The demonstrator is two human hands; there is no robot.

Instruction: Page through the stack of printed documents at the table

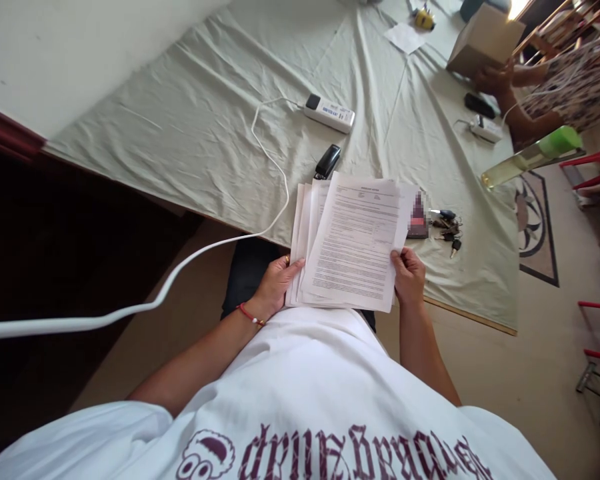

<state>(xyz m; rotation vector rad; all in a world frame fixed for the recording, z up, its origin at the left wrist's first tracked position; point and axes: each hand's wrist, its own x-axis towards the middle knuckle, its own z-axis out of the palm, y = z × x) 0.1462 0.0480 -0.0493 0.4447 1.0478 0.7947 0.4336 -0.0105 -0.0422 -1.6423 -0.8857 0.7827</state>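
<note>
A stack of printed sheets (355,240) is held over the table's near edge, tilted up against my white shirt. My left hand (275,283) pinches its left side, thumb on top, where several page edges are fanned out. On the right side, my right hand (409,275) grips the sheets between thumb and fingers. The top page carries dense printed text, too small to read. Just beyond the stack's top edge lies a black stapler (327,161), partly hidden by the papers. A phone (419,217) peeks out beside the stack's right edge.
A bunch of keys (447,227) lies right of the phone. A white power bank (330,113) trails a white cable (275,153) toward me. At right are a green-capped bottle (535,157) and another person's hands (497,80) on a cardboard box (485,43).
</note>
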